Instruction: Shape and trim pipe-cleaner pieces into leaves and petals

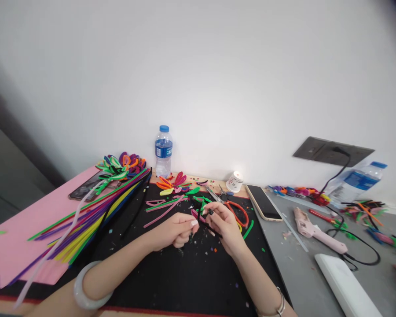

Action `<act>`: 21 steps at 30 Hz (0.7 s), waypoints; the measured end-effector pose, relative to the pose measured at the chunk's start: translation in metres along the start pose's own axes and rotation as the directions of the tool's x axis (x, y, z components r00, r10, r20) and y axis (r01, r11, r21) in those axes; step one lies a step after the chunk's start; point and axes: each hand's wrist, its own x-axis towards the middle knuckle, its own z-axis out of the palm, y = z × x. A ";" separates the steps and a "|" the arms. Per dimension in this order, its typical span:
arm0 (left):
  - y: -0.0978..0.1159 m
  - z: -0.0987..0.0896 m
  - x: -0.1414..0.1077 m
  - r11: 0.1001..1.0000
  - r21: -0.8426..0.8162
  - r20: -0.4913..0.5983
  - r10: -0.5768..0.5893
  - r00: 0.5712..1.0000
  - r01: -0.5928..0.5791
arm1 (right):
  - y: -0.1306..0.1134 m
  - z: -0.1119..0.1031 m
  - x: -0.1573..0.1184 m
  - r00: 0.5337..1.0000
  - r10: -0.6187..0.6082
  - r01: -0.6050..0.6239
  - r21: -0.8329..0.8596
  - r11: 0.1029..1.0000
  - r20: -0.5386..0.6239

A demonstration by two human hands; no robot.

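A short black pipe cleaner [198, 215] is held up between my two hands over the black mat [185, 281]. My left hand [178, 230] is closed, thumb and forefinger pinching its lower part. My right hand [225, 225] has its fingers curled round the same piece, with thumb and forefinger together; part of it is hidden behind them. Just beyond my fingers lie green pipe cleaner pieces [203, 200] and scissors with orange handles [239, 212]. Cut pink pieces [163, 215] rest left of the scissors, beyond my left hand.
Long coloured pipe cleaners [95, 220] lie on pink sheets [16, 246] at the left. A water bottle [164, 152] and a paper cup [235, 181] stand by the wall. To the right are a phone [264, 202], a pink glue gun [320, 233] with its cord, and a white box-like object [346, 286].
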 end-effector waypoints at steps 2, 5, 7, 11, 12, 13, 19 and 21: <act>0.002 0.000 -0.001 0.997 -0.072 0.039 -0.038 0.999 0.041 | -0.003 -0.001 0.000 0.999 -0.035 0.036 -0.045 0.998 0.022; 0.004 -0.001 -0.003 0.988 -0.133 0.071 -0.062 0.995 0.072 | -0.004 -0.002 -0.002 0.993 -0.051 0.063 -0.118 0.991 0.104; 0.004 -0.003 -0.004 0.984 -0.157 0.081 -0.069 0.994 0.081 | -0.003 -0.002 -0.002 0.988 -0.065 0.086 -0.144 0.986 0.139; 0.003 -0.006 -0.005 0.978 -0.184 0.085 -0.080 0.993 0.094 | 0.002 -0.002 -0.003 0.984 -0.051 0.078 -0.157 0.984 0.171; 0.003 -0.007 -0.005 0.978 -0.187 0.086 -0.081 0.993 0.096 | 0.003 -0.003 -0.003 0.981 -0.049 0.080 -0.159 0.984 0.185; 0.003 -0.007 -0.005 0.977 -0.188 0.087 -0.083 0.993 0.099 | 0.003 -0.003 -0.003 0.979 -0.053 0.086 -0.164 0.983 0.199; 0.002 -0.009 -0.004 0.976 -0.182 0.094 -0.106 0.990 0.122 | 0.001 -0.003 -0.005 0.972 -0.073 0.128 -0.246 0.961 0.222; 0.001 -0.009 -0.004 0.976 -0.178 0.106 -0.111 0.988 0.129 | 0.000 -0.002 -0.004 0.976 -0.075 0.129 -0.271 0.954 0.202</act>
